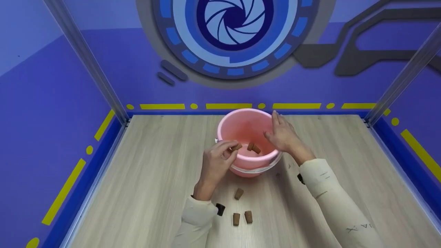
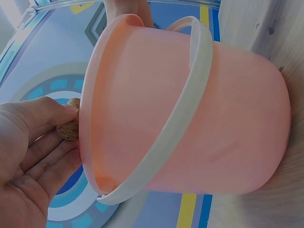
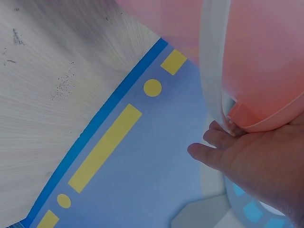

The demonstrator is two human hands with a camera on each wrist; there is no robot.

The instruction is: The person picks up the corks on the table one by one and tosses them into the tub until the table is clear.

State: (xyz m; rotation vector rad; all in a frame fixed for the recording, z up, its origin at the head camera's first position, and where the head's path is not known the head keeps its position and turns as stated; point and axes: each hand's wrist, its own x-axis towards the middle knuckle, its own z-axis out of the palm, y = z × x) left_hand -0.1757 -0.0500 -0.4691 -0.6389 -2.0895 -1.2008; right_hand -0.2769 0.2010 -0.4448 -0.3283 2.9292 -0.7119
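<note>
In the head view, a pink bucket [image 1: 248, 163] with a white handle [image 1: 258, 169] stands upright on the table. My left hand [image 1: 215, 162] pinches a cork stopper [image 1: 236, 147] between thumb and fingers at the bucket's near-left rim. The left wrist view shows this cork [image 2: 70, 124] right beside the rim. My right hand [image 1: 284, 136] rests on the right rim, fingers fairly straight along the outside and thumb on the inner side. Two corks [image 1: 256, 149] lie on the bucket's floor. Three more are on the table in front, the closest cork [image 1: 239, 193] tilted.
The pair of corks [image 1: 236, 219] nearest me stand between my forearms. The wooden table [image 1: 155, 165] is bounded by blue-purple panels with yellow markings [image 1: 229, 106] at the back and sides. Metal posts [image 1: 93, 69] rise at the back corners.
</note>
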